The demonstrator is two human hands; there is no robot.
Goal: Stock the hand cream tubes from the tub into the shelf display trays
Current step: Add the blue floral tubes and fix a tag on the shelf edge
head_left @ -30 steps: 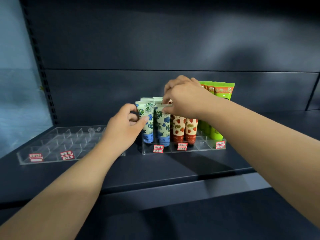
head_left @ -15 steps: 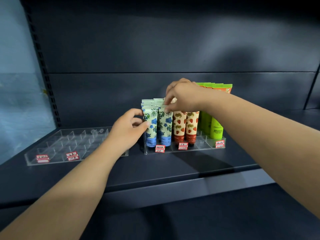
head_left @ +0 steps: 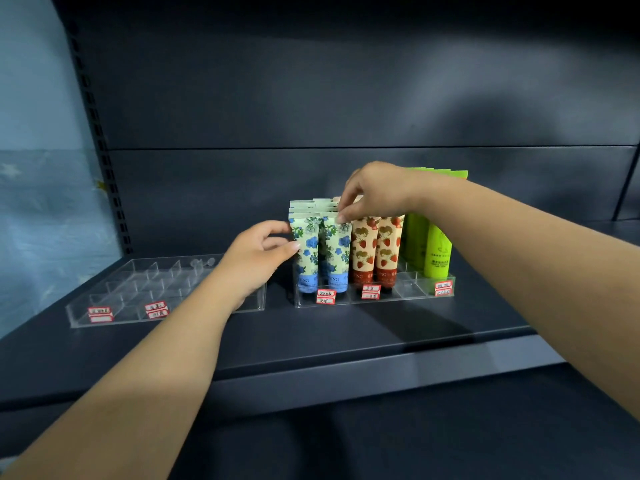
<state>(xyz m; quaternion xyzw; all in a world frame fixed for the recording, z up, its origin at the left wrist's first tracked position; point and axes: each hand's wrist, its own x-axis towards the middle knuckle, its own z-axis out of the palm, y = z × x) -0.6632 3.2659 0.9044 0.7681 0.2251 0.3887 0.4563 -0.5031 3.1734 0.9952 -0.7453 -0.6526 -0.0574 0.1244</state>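
Note:
A clear display tray (head_left: 408,295) on the shelf holds upright hand cream tubes: blue-flower tubes (head_left: 306,254) at the left, strawberry tubes (head_left: 386,251) in the middle, green tubes (head_left: 437,252) at the right. My left hand (head_left: 258,256) touches the left side of the front blue-flower tube with thumb and fingertips. My right hand (head_left: 374,194) pinches the crimped top of the neighbouring blue-flower tube (head_left: 336,251), which stands in the tray. The tub is out of view.
A second clear tray (head_left: 138,296) with dividers and red price tags lies to the left, with no tubes visible in it. The dark shelf (head_left: 346,337) has a back panel close behind the tubes and a front lip below. A pale blue wall is at the left.
The view has shifted slightly. Both hands stay on the blue-flower tubes; the right hand's pinch has settled lower on the tube top and the tubes stand straighter.

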